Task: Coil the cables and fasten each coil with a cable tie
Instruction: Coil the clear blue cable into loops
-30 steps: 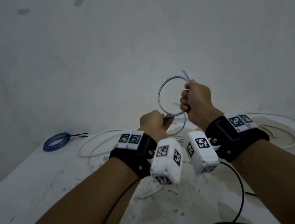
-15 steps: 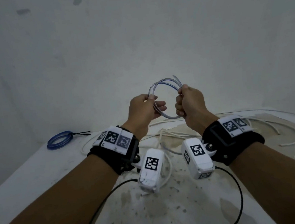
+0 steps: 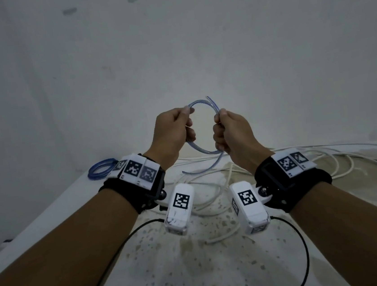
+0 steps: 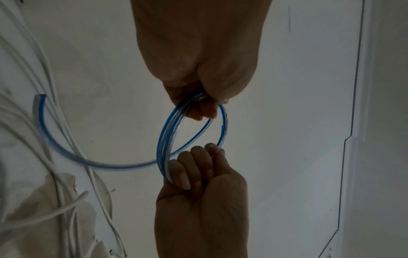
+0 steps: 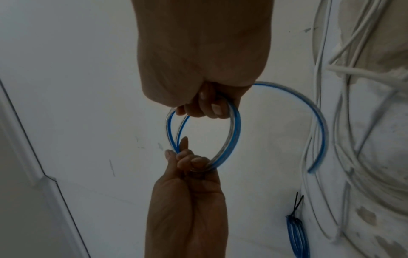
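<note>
Blue cable coil (image 3: 207, 151) (between both hands (image 3: 172, 130))

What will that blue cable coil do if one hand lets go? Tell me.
The blue cable looks springy: its free tail keeps a curve unsupported, so the loops would probably spring open. It seems light, since the left hand and right hand hold it aloft easily.

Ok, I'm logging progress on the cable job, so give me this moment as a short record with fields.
in hand: clear-and-blue cable, wound into a small coil
left hand: grips the coil's left side
right hand: grips its right side
loose tail: hangs free below the coil
finished: blue coil with a black tie, on the table
waiting: white cables, uncoiled
</note>
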Demonstrator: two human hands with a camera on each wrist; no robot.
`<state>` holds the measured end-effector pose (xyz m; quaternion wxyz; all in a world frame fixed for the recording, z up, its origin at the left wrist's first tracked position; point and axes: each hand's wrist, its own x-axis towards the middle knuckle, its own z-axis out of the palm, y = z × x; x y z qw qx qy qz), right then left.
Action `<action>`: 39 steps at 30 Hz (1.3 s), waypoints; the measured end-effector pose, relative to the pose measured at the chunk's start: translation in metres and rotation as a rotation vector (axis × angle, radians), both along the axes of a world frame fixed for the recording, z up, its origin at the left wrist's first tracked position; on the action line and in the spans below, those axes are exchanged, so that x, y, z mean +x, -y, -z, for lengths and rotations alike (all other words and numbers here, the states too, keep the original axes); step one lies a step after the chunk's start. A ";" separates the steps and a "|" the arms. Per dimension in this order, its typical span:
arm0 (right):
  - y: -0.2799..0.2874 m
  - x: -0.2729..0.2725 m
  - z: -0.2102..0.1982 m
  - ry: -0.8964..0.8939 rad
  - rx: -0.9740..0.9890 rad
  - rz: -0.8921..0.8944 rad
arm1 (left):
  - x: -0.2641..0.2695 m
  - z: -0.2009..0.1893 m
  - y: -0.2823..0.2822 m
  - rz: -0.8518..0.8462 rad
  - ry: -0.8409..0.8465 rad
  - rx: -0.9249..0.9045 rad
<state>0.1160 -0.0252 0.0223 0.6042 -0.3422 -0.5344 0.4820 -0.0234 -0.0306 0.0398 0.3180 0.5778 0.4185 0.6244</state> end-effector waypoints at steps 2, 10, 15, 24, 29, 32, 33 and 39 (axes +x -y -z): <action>-0.002 -0.002 0.000 0.019 0.021 -0.017 | -0.007 -0.002 0.001 0.021 -0.041 0.009; -0.006 -0.002 0.003 0.072 0.045 -0.080 | -0.019 -0.014 -0.001 0.110 -0.187 0.064; -0.007 0.006 0.004 0.041 0.034 -0.178 | -0.020 -0.021 -0.003 0.144 -0.333 0.017; -0.015 0.016 0.010 0.080 0.010 -0.172 | -0.017 -0.032 -0.003 0.211 -0.511 -0.031; -0.014 0.017 0.009 0.130 0.035 -0.203 | -0.012 -0.030 -0.003 0.209 -0.542 0.010; -0.013 0.016 0.008 0.138 0.032 -0.208 | -0.010 -0.027 -0.008 0.118 -0.615 0.067; -0.014 0.016 0.007 0.131 0.030 -0.204 | -0.009 -0.025 -0.010 0.082 -0.641 0.085; -0.012 0.010 0.009 0.196 0.062 -0.137 | -0.009 -0.008 -0.019 -0.013 -0.527 0.080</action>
